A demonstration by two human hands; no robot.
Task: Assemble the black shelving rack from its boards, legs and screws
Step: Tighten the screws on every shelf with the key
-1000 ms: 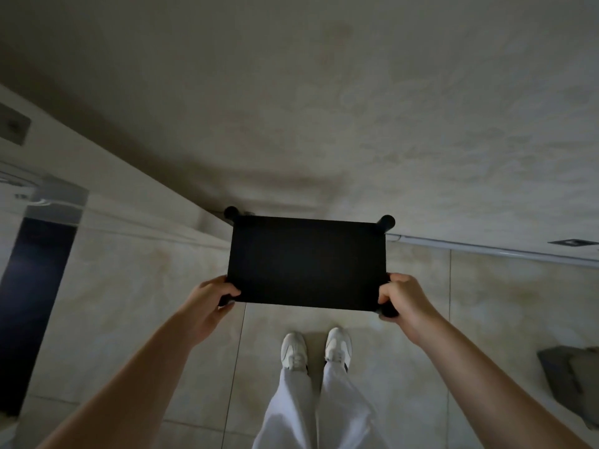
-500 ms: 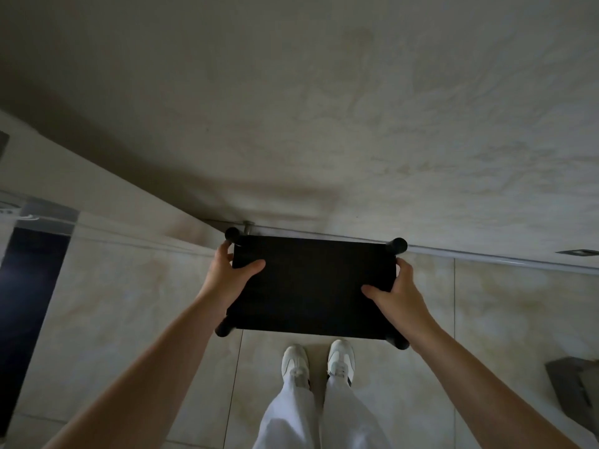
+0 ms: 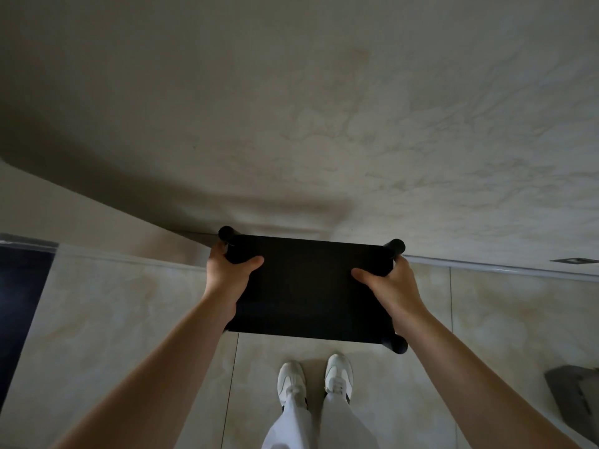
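I see the black rack [image 3: 311,286] held in the air directly ahead of me above the tiled floor [image 3: 97,319], close to the wall, its long axis running left to right, with my left hand [image 3: 227,273] and right hand [image 3: 392,283] gripping its two short ends, thumbs on top, apparently equally near.

Home interior: marble-look floor tiles [image 3: 505,322], matching wall [image 3: 324,108].

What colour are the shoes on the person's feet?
White, seen in the head view: the shoes stand on the pale floor tiles below the black rack.
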